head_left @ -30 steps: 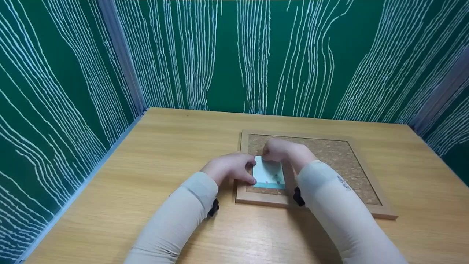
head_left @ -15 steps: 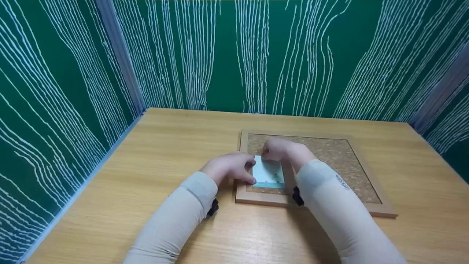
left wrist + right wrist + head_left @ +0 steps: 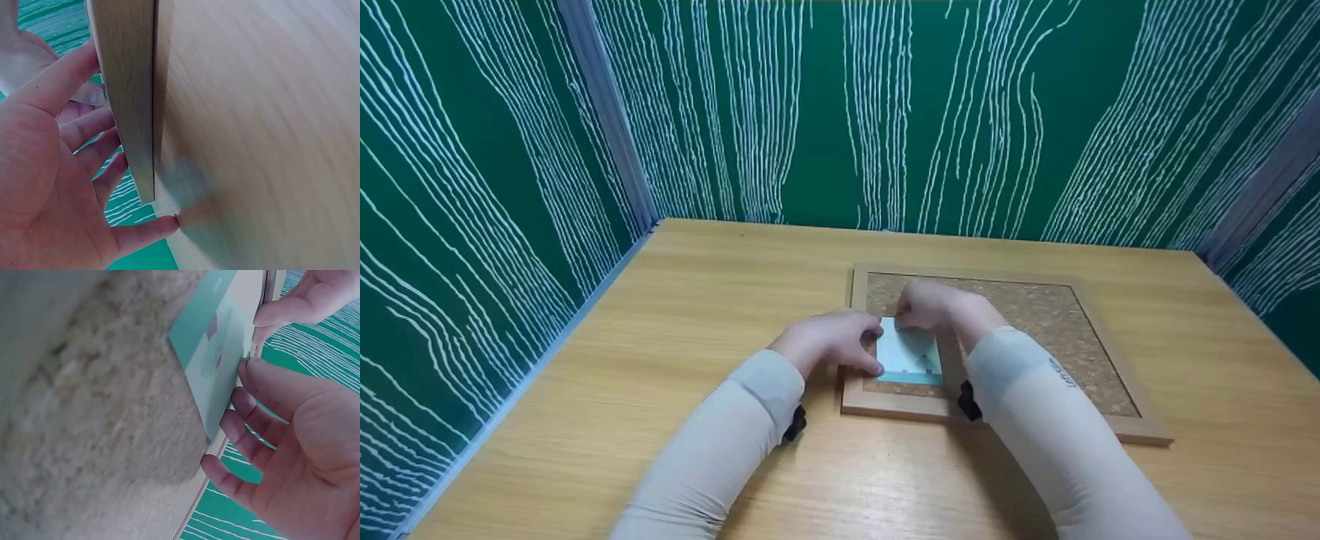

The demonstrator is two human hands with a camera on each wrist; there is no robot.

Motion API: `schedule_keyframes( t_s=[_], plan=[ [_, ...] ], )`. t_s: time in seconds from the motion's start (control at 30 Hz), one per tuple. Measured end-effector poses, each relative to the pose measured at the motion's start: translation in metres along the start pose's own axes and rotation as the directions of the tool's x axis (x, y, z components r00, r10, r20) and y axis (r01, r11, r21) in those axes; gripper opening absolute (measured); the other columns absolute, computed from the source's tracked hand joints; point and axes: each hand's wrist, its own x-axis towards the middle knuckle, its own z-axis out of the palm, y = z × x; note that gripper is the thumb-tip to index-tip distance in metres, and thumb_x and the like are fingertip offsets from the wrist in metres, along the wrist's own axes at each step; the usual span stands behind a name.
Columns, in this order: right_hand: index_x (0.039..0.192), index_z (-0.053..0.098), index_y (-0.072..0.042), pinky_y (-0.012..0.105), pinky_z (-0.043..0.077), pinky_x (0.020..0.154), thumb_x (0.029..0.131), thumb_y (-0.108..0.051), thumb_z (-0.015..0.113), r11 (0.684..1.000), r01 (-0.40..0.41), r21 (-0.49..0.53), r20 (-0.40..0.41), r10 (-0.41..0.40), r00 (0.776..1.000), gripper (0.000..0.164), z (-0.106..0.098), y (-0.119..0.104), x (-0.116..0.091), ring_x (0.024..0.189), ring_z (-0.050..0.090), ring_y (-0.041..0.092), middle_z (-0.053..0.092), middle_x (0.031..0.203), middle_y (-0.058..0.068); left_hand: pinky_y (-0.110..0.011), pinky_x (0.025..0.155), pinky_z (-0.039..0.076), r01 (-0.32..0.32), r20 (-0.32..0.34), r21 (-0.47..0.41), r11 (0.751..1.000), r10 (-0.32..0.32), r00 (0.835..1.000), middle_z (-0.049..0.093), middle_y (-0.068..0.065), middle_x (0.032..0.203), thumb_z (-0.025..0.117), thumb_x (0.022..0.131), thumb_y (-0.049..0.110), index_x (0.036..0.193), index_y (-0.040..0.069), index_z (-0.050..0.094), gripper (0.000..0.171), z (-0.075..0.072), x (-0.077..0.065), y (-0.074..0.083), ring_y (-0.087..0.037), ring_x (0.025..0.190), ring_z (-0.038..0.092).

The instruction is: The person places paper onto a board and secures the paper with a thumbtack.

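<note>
A pale card (image 3: pixel 906 351) with a turquoise strip along its near edge lies on the left part of a framed cork board (image 3: pixel 1035 330). My left hand (image 3: pixel 838 341) reaches over the board's left frame. Its thumb rests on the card's near left corner and its index finger touches the far left corner. At the card's far edge, my right hand (image 3: pixel 934 306) pinches a tiny pin-like thing (image 3: pixel 246 359) between thumb and index finger, mostly hidden by the fingertips. The right wrist view shows the other fingers of that hand bent close to the card's edge.
The board's wooden frame (image 3: pixel 126 95) stands slightly above the wooden table (image 3: pixel 720 285). Green walls (image 3: pixel 825 112) with white wavy lines enclose the table at the back and sides. Bare cork stretches to the right of the card.
</note>
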Motion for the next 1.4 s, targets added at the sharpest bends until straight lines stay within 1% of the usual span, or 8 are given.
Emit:
schedule_keyframes(
  t_s=[0.1,0.4,0.67,0.87,0.93,1.03,1.17,1.4],
  plan=[
    [0.113,0.077,-0.005,0.044,0.052,0.087,0.101,-0.017,0.063,0.999,0.031,-0.031,0.012,-0.031,0.999,0.022,-0.002,0.001,0.0,0.084,0.063,0.025,0.071,0.094,0.006,-0.038,0.11,0.039,-0.02,0.0,0.021,1.0,0.02,1.0,0.057,-0.005,0.141,0.079,0.088,0.043,0.144,0.012,0.057,0.068,0.0,0.0,0.0,-0.019,0.123,0.051],
    [0.11,0.077,-0.008,0.044,0.054,0.085,0.102,-0.019,0.062,0.995,0.066,-0.077,0.003,-0.066,0.998,0.021,-0.016,-0.001,-0.007,0.088,0.063,0.024,0.072,0.101,0.008,-0.04,0.107,0.041,-0.007,0.007,0.001,1.0,0.007,1.0,0.058,-0.004,0.137,0.079,0.088,0.043,0.145,0.013,0.056,0.068,-0.001,0.0,-0.001,-0.018,0.116,0.052],
    [0.122,0.072,-0.007,0.047,0.054,0.089,0.102,-0.016,0.059,1.0,0.01,0.009,-0.079,-0.009,0.997,0.026,-0.029,-0.001,-0.013,0.097,0.065,0.027,0.07,0.109,0.009,-0.04,0.105,0.044,0.007,0.011,-0.001,1.0,-0.007,1.0,0.058,-0.004,0.134,0.079,0.088,0.044,0.144,0.014,0.056,0.067,0.0,-0.001,-0.002,-0.018,0.112,0.052],
    [0.122,0.072,-0.008,0.044,0.056,0.084,0.101,-0.026,0.064,0.999,0.015,0.031,-0.18,-0.01,0.984,0.029,-0.028,-0.002,-0.012,0.095,0.065,0.027,0.069,0.112,0.011,-0.041,0.106,0.043,0.012,0.01,-0.004,1.0,-0.012,1.0,0.058,-0.003,0.135,0.079,0.088,0.045,0.144,0.015,0.056,0.068,0.0,-0.001,-0.003,-0.017,0.114,0.053],
    [0.126,0.07,-0.007,0.044,0.056,0.084,0.1,-0.03,0.067,1.0,0.015,0.021,-0.197,-0.011,0.98,0.035,-0.027,-0.002,-0.011,0.092,0.066,0.026,0.068,0.118,0.013,-0.04,0.107,0.042,0.008,0.011,0.001,1.0,-0.008,1.0,0.058,-0.003,0.134,0.079,0.088,0.045,0.143,0.014,0.057,0.067,-0.001,-0.001,-0.002,-0.018,0.114,0.052],
    [0.133,0.065,-0.004,0.049,0.053,0.093,0.097,-0.033,0.069,1.0,0.009,-0.007,-0.21,-0.011,0.978,0.046,-0.024,0.0,-0.01,0.104,0.066,0.03,0.065,0.128,0.016,-0.039,0.107,0.041,0.005,0.013,0.008,1.0,-0.005,1.0,0.058,-0.004,0.134,0.08,0.088,0.044,0.143,0.013,0.057,0.067,-0.001,0.0,-0.001,-0.018,0.115,0.052],
    [0.139,0.06,-0.002,0.055,0.042,0.106,0.095,-0.037,0.072,0.999,-0.008,-0.046,-0.203,-0.002,0.979,0.057,-0.023,0.004,-0.009,0.125,0.056,0.037,0.06,0.138,0.019,-0.04,0.109,0.04,0.013,0.015,0.009,1.0,-0.013,1.0,0.056,-0.004,0.137,0.08,0.087,0.044,0.143,0.014,0.057,0.068,-0.002,0.0,0.001,-0.019,0.118,0.051],
    [0.137,0.063,-0.003,0.055,0.047,0.1,0.096,-0.036,0.07,0.998,-0.03,-0.057,-0.138,0.022,0.99,0.054,-0.016,0.008,-0.01,0.116,0.061,0.035,0.063,0.133,0.019,-0.044,0.112,0.037,0.038,0.015,-0.001,0.999,-0.038,0.999,0.053,-0.004,0.146,0.079,0.087,0.047,0.146,0.017,0.055,0.07,-0.001,0.0,0.002,-0.021,0.127,0.049]
  ],
)
